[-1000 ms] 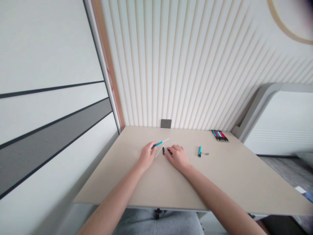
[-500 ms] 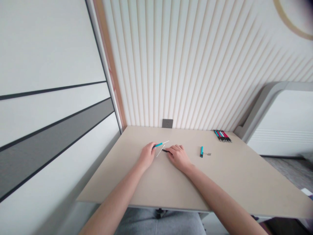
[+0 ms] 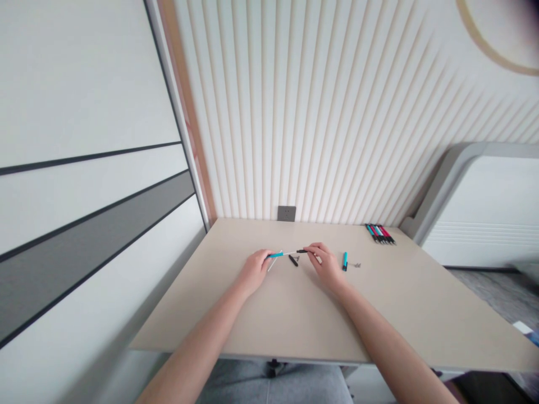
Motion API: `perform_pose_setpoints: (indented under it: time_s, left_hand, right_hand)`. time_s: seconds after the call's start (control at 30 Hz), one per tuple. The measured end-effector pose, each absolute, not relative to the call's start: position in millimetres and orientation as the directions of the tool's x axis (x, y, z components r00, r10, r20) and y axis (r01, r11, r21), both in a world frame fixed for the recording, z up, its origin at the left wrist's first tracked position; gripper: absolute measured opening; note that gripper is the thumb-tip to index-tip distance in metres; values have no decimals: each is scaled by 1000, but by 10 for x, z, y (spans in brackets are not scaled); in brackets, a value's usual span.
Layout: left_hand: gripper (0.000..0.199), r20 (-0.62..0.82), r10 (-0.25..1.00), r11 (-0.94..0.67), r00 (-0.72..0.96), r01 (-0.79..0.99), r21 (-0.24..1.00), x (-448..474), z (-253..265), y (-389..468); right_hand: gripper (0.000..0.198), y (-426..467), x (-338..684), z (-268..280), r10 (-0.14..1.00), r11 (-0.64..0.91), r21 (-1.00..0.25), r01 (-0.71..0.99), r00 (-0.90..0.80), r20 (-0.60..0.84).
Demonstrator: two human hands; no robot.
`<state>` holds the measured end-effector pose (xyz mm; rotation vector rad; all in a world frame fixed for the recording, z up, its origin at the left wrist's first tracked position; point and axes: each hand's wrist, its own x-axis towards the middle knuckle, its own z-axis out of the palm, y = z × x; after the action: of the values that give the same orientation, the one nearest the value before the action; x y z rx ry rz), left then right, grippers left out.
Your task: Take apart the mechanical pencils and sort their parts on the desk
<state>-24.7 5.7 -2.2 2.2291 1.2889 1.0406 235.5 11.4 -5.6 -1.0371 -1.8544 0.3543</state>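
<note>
As our left hand (image 3: pixel 254 270) pinches a blue pen barrel (image 3: pixel 276 255) above the table (image 3: pixel 295 320), our right hand (image 3: pixel 327 268) holds a black piece (image 3: pixel 302 251) at the white refill (image 3: pixel 290 253), seemingly aligning both; a black part (image 3: pixel 293 260) and white rod (image 3: pixel 272 265) lie near, apparently for easy reach.

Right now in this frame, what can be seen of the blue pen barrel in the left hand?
The blue pen barrel is a slim, bright tube, plastic by its look. The left hand grips one end, hiding part of it. It is held nearly level across the picture. A thin pale rod sticks out of its other end toward the black pen part in the right hand; whether the rod has entered that part cannot be told.
</note>
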Motion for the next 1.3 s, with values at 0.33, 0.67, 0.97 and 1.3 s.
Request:
perform_pose_setpoints:
  time_s: [0.33,0.67,0.97,1.3]
  left_hand:
    - [26,414,851,-524,323,571,632,-236,0,37]
    - [26,407,813,-581,417,549,600,-200,4,4]
    - [26,411,787,-614,460,517,596,-193,20,-29]
    - [41,403,767,-641,499,596,483,-189,23,-30]
  right_hand:
    - [29,117,2357,-57,760,625,-601,499,-211,615]
    - [27,48,2269,-23,759,643,-613,458,-279,588]
    - [25,33,2246,-34,799,597,-685,418,-226,557]
    - [26,32,2248,8,774,620,-676,397,-173,609]
